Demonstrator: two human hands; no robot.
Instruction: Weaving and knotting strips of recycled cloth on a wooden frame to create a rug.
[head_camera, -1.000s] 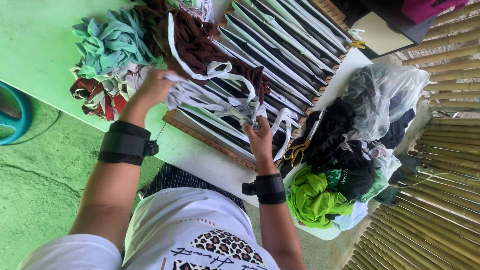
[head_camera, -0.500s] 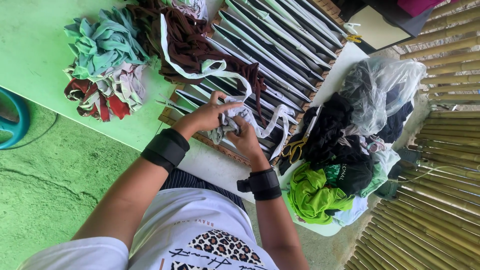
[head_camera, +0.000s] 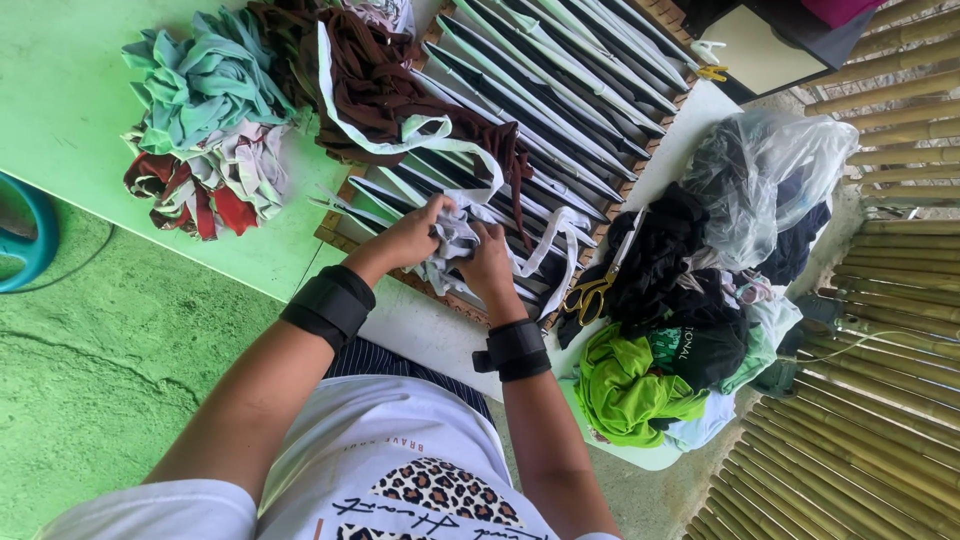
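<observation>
L hand (head_camera: 410, 240) & R hand (head_camera: 487, 262) close together, fingers curled, wrists banded.

Soft matt cloth strips (head_camera: 455, 240) on a wooden frame (head_camera: 470, 305); glossy plastic bag (head_camera: 790, 165).

A pale green table (head_camera: 60, 110) stands on a rough green-painted floor (head_camera: 110, 370) in even daylight — a bamboo-slat wall (head_camera: 880, 380) runs along one side, and a curved teal object (head_camera: 25, 240) sits at the floor's edge.
</observation>
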